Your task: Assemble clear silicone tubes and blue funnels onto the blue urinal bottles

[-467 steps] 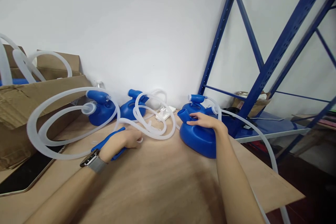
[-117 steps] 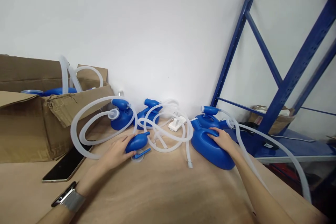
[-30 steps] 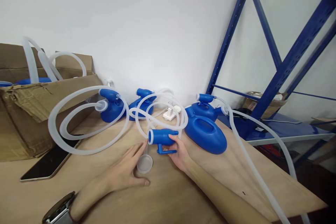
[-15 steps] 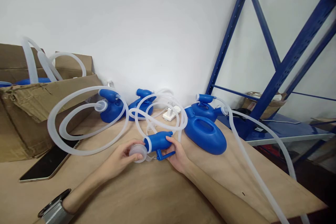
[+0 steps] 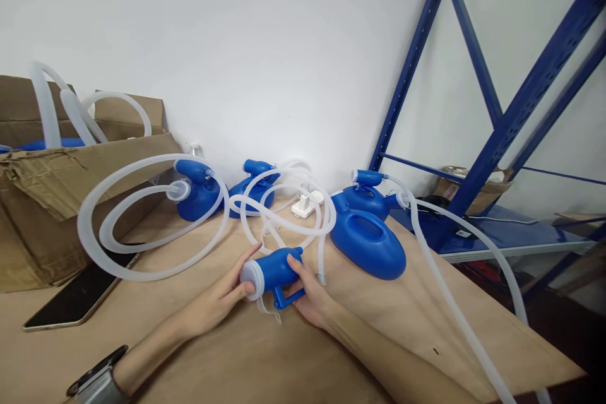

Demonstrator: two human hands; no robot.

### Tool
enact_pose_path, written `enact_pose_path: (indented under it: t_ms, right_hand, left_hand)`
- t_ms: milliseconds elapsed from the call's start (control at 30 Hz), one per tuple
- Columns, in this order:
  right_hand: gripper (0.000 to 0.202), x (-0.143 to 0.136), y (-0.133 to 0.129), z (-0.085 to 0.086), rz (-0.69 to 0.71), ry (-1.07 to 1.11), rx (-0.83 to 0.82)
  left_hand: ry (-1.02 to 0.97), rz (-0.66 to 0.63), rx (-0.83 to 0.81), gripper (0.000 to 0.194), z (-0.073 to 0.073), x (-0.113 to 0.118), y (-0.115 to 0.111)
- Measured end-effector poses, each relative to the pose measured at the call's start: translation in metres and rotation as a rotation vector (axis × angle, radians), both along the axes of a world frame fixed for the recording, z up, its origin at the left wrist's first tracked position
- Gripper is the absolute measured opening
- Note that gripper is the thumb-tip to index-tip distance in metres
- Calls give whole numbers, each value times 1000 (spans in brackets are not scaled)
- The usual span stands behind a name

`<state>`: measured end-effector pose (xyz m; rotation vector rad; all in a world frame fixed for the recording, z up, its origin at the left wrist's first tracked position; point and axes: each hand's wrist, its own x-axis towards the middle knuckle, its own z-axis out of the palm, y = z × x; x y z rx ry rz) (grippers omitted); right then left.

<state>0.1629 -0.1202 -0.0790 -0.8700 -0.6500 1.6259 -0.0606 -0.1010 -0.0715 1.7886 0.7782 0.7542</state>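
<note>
My right hand (image 5: 310, 293) is wrapped round the back and handle of a blue plastic urinal head (image 5: 279, 268), held above the table with its wide mouth to the left. A translucent white cap (image 5: 252, 279) covers that mouth, and a thin strap dangles below it. My left hand (image 5: 227, 295) grips the cap, its thumb on the near edge and its other fingers behind. Right of my hands lies a blue urinal bottle (image 5: 369, 249) with an opening for a grip. A clear hose (image 5: 284, 222) lies coiled just behind my hands, its loose end near my right hand.
More blue bottles with hoses (image 5: 201, 199) stand along the wall. A cardboard box (image 5: 89, 183) holds further hoses at the left, beside a dark tablet (image 5: 78, 297). A white power strip (image 5: 307, 203) sits at the back. Blue metal shelving (image 5: 502, 246) rises at the right.
The cap, earlier apart from the urinal head's mouth in my left hand, now sits over it. The head has come slightly nearer and left; the hose end behind it now shows.
</note>
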Motion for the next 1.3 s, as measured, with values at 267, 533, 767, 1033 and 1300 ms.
enact_pose_path:
  t_ms: [267,533,767,1033,1300]
  right_hand:
    - [71,-12,-11,8,-76,-139,16]
    - [73,-9,-20,18,-74,-202,71]
    - [85,-2,-21,19,-15,-292,108]
    - [84,2,-11,18,7,-262,132]
    - [66,12,13,11,232,-243,79]
  left_hand:
    - [-60,1,-118,85,-19,-1,-6]
    - [39,32,95,85,-20,2,-5]
    - [164,51,321,73,-29,-2,-5]
    - [148,84,268,73,-5,8,-9]
    - [-103,275,-43,54,15,19,-3]
